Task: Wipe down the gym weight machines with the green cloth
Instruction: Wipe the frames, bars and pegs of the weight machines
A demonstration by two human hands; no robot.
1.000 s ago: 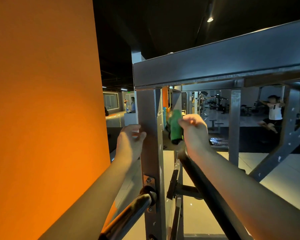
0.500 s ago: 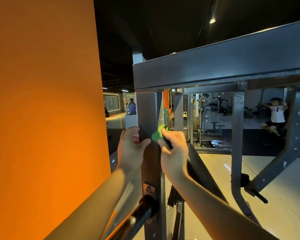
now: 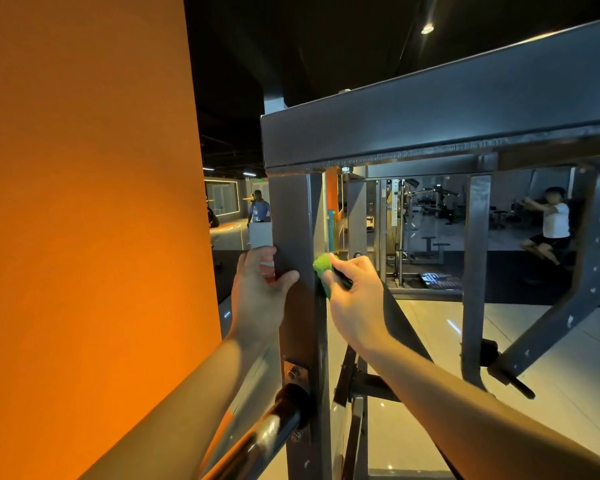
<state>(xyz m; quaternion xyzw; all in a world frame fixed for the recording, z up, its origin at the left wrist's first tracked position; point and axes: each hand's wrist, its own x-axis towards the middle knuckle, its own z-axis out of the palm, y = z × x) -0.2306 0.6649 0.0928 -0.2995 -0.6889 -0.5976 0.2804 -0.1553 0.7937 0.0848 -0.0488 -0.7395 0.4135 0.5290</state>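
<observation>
A grey steel weight machine frame fills the view, with a vertical post [image 3: 297, 216] under a thick top beam [image 3: 430, 119]. My left hand [image 3: 258, 289] grips the post from the left, thumb across its front face. My right hand [image 3: 355, 299] holds the bunched green cloth [image 3: 323, 268] and presses it against the right edge of the same post, at about the height of my left hand. Most of the cloth is hidden inside my fingers.
An orange wall [image 3: 90, 237] stands close on the left. A chrome bar with a black collar [image 3: 284, 410] sticks out of the post below my hands. Slanted frame members [image 3: 551, 327] cross at the right. People exercise on machines [image 3: 551, 223] far behind.
My right hand brought the cloth left from beyond the post onto the post's right edge and has slid slightly down. My left hand stays on the post.
</observation>
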